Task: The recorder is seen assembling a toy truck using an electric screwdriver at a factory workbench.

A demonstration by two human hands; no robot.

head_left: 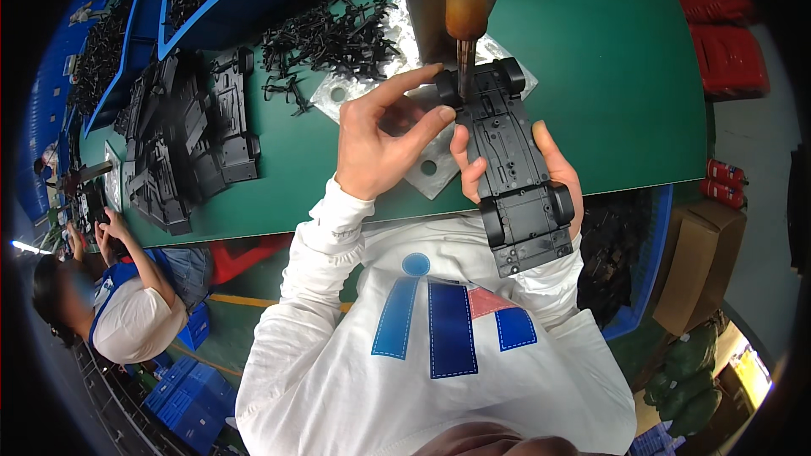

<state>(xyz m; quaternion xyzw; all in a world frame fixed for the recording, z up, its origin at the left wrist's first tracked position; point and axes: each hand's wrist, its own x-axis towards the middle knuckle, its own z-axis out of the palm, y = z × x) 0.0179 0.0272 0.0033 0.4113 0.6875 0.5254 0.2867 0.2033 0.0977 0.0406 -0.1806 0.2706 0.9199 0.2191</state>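
Note:
My right hand (557,171) grips a black toy car chassis (507,152), tilted above the green table's near edge. Fingers wrap both its sides. My left hand (376,137) is curled at the chassis's far left corner, index fingertip against a black wheel (446,89) and thumb by the chassis edge. From above, an orange-bodied power screwdriver (466,21) points its metal bit down at the chassis beside that wheel. Whether the bit touches a screw is too small to tell.
A silvery plate with holes (338,95) lies on the green table (591,101) under a pile of small black parts (325,42). More black chassis (182,131) are stacked left. Blue bins (224,4) stand at the back left, red containers (731,59) right. A co-worker (139,321) sits left.

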